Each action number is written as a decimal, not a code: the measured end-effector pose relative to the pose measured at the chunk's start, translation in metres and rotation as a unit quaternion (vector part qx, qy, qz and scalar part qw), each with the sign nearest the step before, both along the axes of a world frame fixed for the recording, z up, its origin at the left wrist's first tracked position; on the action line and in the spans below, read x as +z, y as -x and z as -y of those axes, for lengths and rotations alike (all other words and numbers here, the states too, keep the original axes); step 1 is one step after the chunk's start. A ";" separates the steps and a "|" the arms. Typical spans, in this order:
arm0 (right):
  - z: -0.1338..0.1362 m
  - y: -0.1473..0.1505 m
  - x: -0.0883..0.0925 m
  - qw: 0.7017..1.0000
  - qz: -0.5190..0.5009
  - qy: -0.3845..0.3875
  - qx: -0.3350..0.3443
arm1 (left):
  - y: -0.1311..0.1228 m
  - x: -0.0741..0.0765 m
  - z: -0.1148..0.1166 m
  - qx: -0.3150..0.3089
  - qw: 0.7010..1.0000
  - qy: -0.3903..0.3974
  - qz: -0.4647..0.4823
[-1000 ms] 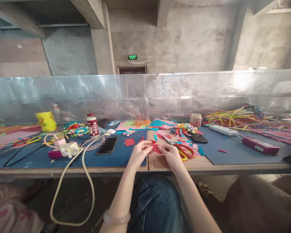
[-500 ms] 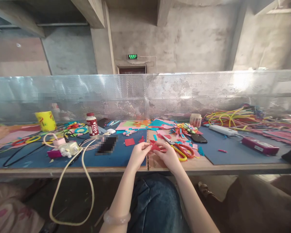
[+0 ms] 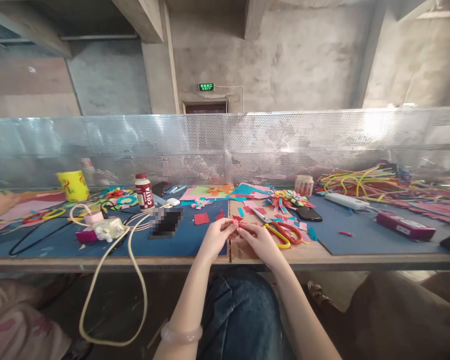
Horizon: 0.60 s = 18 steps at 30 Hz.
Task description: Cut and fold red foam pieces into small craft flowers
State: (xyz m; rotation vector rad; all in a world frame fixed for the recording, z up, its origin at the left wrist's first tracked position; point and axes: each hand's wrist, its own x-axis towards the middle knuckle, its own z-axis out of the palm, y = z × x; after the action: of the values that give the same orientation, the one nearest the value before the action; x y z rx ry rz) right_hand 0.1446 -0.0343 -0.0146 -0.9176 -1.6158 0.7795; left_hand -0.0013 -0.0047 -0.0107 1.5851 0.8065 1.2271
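Note:
Both my hands meet above the table's front edge, fingertips pinched around a small piece of red paper point(image 3: 237, 220). My left hand point(image 3: 216, 238) grips it from the left, and my right hand point(image 3: 258, 241) from the right; the fingers cover much of the paper. Just right of my right hand lie scissors point(image 3: 283, 234) with red and yellow handles, blades pointing away to the left. A flat red paper square point(image 3: 201, 218) rests on the blue mat left of my hands. Beyond the scissors sits a multicoloured paper flower point(image 3: 287, 198).
A black phone point(image 3: 309, 214) lies at right, near a white power strip point(image 3: 347, 201) and a purple box point(image 3: 405, 226). On the left stand a Costa bottle point(image 3: 144, 193) and a yellow roll point(image 3: 73, 186). A cream cable point(image 3: 83, 305) hangs over the edge. Another person's hand point(image 3: 0, 204) shows far left.
My fingers have drawn closer together on the red paper, which now shows less between them. My right hand's fingers look straighter. The view has shifted very slightly.

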 end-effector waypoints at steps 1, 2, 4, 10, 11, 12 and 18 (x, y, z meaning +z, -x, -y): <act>0.000 0.000 0.000 1.000 0.000 -0.001 0.005 | 0.000 0.000 0.000 0.005 1.000 0.002 0.000; 0.000 -0.001 0.000 1.000 0.000 -0.001 0.004 | 0.000 0.000 0.001 0.010 1.000 0.004 0.000; -0.001 -0.002 -0.002 1.000 -0.001 0.003 -0.014 | 0.000 0.000 0.001 0.019 1.000 0.008 -0.001; -0.005 -0.003 -0.006 0.994 -0.068 0.043 -0.067 | -0.001 -0.002 -0.001 0.023 1.000 -0.004 -0.013; -0.005 -0.002 -0.006 0.994 -0.075 0.052 -0.066 | -0.001 -0.003 -0.001 0.022 1.000 -0.010 -0.017; -0.004 -0.002 -0.006 0.993 -0.081 0.056 -0.064 | 0.000 -0.003 -0.001 0.022 0.999 -0.016 -0.021; -0.003 -0.002 -0.003 0.995 -0.077 0.031 -0.061 | -0.001 0.001 0.002 0.020 0.999 -0.018 -0.035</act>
State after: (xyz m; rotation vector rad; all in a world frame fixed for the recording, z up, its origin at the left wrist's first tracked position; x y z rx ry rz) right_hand 0.1466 -0.0309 -0.0178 -0.9667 -1.3954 0.7984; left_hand -0.0001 -0.0070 -0.0102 1.6569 0.8684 1.2261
